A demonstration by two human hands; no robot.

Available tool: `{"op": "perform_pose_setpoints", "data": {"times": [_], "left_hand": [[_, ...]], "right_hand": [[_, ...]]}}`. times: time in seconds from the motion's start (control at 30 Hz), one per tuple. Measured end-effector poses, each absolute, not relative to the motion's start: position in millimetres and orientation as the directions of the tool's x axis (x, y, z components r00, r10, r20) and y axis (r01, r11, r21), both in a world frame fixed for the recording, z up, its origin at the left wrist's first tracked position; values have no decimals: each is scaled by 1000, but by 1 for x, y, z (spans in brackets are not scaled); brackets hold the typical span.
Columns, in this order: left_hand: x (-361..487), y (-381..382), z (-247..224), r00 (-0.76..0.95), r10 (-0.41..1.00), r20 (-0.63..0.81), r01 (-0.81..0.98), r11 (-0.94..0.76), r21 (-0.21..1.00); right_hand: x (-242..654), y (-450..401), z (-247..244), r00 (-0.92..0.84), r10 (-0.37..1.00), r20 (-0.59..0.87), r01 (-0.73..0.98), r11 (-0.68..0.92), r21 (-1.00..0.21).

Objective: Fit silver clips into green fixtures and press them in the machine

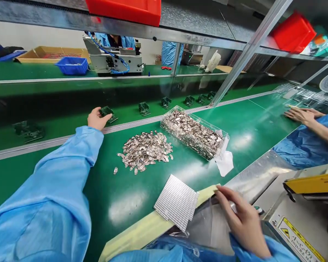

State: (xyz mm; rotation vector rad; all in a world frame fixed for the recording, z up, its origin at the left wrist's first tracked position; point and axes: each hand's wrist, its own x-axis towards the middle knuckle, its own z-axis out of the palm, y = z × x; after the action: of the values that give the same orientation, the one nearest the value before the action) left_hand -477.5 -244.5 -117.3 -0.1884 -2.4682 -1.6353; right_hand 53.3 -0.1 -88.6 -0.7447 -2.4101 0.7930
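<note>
My left hand (97, 119) reaches over the belt, thumb and fingers around a small dark green circuit-board assembly (108, 113). My right hand (243, 216) is at the bench's near edge, its thumb and index tips together at the end of a yellow tape strip (131, 234); anything between them is hidden. Beside it, a slab of small silver metal pieces in tight rows (177, 200) lies partly over the tape. Loose metal clips form a pile (146, 151) on the green bench. Behind the pile stands a clear plastic box (164, 125) full of similar clips.
More board assemblies (144, 108) stand along the belt (125, 92); a blurred one (28, 131) is at left. A metal shelf (196, 36) with red bins (125, 11) hangs above. A co-worker's hands (303, 114) rest at right, near a yellow-and-grey machine (297, 222).
</note>
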Motion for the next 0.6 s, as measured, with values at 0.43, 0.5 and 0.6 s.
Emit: {"op": "perform_pose_setpoints", "data": {"times": [0.43, 0.5, 0.6], "left_hand": [[-447, -390, -143, -743, -268, 613, 316, 667, 675], [-448, -439, -143, -745, -329, 581, 207, 713, 670], [-458, -484, -142, -818, -307, 486, 115, 742, 661]], "right_hand": [[-148, 18, -117, -946, 312, 86, 253, 879, -403], [-150, 24, -115, -968, 243, 52, 204, 895, -397], [-152, 32, -114, -989, 146, 26, 130, 935, -329]]}}
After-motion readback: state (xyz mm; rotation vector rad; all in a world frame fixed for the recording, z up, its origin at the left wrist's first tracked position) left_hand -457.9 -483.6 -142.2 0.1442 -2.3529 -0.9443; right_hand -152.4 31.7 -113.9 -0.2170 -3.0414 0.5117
